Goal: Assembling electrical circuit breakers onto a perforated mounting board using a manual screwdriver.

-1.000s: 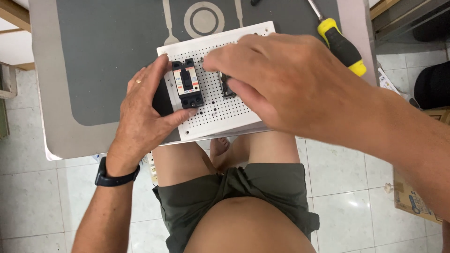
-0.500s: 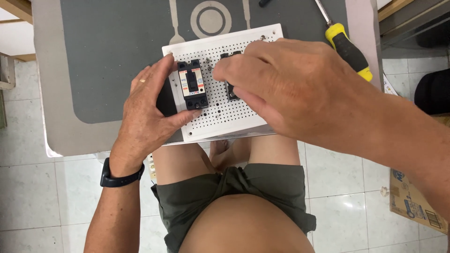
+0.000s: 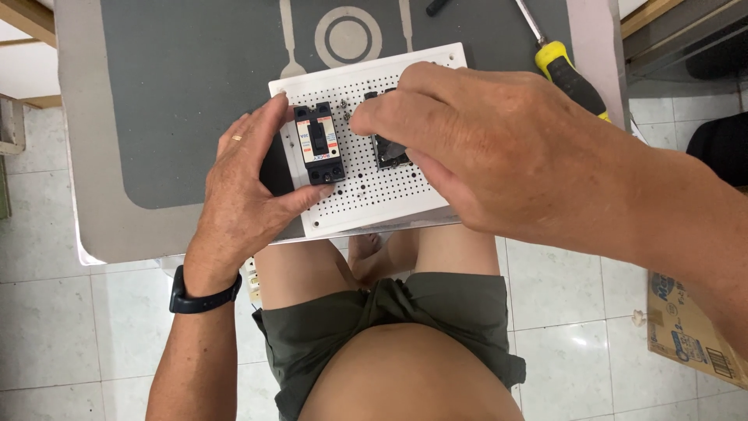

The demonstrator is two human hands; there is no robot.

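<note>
A white perforated board [image 3: 374,195] lies at the near edge of a small grey table [image 3: 179,101]. A black circuit breaker [image 3: 318,143] with a white label stands on the board's left part. My left hand [image 3: 245,183] cups the board's left edge, thumb under the breaker and fingers beside it. My right hand [image 3: 475,148] reaches over the board's right part, fingertips pinched on a second dark component [image 3: 389,150] that it mostly hides.
A yellow-handled screwdriver [image 3: 562,66] lies on the table at the back right. A cardboard box [image 3: 689,323] sits on the tiled floor at the right. My knees are under the table's near edge.
The view has shifted slightly. My right hand has moved a little up and right over the second component. My left hand keeps its hold on the board's left edge.
</note>
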